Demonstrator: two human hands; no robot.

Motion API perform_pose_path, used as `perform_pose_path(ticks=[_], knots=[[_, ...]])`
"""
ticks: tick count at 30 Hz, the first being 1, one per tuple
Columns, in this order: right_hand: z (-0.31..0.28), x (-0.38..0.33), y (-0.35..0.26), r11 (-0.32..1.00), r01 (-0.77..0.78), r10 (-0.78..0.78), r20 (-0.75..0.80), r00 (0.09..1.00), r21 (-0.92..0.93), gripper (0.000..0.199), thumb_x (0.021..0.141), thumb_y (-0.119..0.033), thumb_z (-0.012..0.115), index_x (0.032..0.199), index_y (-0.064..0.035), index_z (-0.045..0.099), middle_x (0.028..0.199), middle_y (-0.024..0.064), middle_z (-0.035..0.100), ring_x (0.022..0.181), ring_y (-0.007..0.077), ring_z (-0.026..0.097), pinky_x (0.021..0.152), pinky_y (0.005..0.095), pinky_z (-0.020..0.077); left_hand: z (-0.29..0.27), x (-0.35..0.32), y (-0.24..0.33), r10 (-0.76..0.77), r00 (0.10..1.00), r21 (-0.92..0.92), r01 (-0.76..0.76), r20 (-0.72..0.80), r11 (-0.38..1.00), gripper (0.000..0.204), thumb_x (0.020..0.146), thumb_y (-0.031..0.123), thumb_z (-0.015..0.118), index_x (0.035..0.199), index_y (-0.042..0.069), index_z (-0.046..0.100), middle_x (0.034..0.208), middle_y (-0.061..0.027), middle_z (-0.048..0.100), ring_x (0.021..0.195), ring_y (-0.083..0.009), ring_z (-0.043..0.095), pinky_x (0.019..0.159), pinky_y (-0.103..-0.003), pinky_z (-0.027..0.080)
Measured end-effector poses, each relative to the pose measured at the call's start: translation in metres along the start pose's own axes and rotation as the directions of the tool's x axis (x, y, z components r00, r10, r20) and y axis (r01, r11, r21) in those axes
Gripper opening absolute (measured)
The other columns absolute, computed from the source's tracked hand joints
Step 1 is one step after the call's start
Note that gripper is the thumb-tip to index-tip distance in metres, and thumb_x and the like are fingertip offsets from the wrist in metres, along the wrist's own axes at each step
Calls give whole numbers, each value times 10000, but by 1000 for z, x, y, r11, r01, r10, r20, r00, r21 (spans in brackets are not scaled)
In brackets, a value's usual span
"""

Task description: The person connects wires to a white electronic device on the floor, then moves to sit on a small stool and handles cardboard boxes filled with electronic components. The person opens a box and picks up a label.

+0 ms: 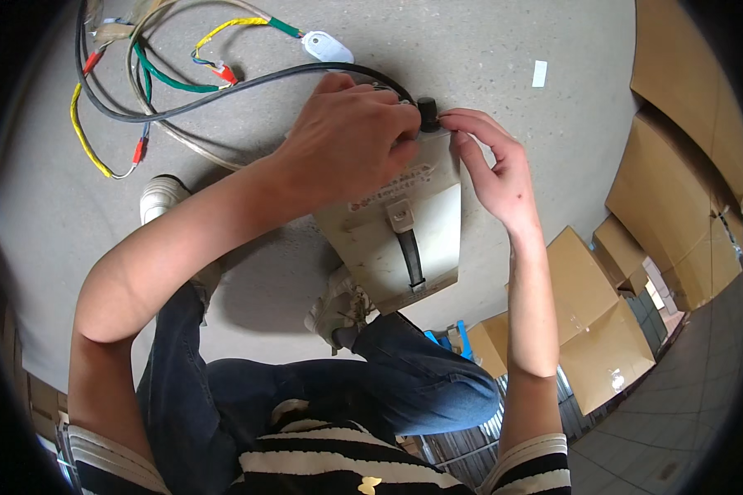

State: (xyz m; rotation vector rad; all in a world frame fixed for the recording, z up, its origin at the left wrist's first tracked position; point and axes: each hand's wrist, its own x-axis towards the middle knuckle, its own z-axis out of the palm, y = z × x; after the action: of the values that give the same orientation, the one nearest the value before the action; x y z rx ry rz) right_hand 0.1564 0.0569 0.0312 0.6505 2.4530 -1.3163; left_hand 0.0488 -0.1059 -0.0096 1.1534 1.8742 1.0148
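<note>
A beige metal box (425,235) with a black carry handle (409,257) stands on the grey concrete floor between my feet. My left hand (347,136) lies curled over its far top edge, fingers closed near a black round knob (427,113). My right hand (491,161) pinches at the same knob from the right with thumb and forefinger. A thick black cable (223,92) runs from the box's top away to the left.
Loose wires in yellow, green and red (153,78) and a white plastic piece (328,46) lie on the floor at the upper left. Cardboard boxes (603,322) stack along the right side. My white shoes (161,196) flank the box.
</note>
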Motion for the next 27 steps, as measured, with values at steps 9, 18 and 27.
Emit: perform_pose_path(ticks=[9,18,27], knots=[[1,5,-4,991,49,-47,20,999,-123,164,779,-12,496,916,0,585,911,110,596,790,231,586,699,281,451,1,-2,-2,19,999,-5,-20,-29,1000,95,750,165,561,785,78,550,741,-50,537,754,-218,531,771,-349,323],[8,0,-4,986,108,-115,-45,992,-124,165,774,3,495,915,19,578,907,145,592,793,250,588,715,293,454,1,-1,-1,15,1000,3,-15,-18,1000,108,755,182,558,785,79,549,737,-56,541,772,-235,541,798,-382,327],[14,-4,0,846,294,-349,-45,936,-445,207,702,-19,564,908,-10,576,912,138,587,786,295,580,686,340,467,1,0,1,-3,1000,18,3,2,1000,119,761,190,553,796,76,556,748,-59,549,784,-235,546,818,-394,327]])
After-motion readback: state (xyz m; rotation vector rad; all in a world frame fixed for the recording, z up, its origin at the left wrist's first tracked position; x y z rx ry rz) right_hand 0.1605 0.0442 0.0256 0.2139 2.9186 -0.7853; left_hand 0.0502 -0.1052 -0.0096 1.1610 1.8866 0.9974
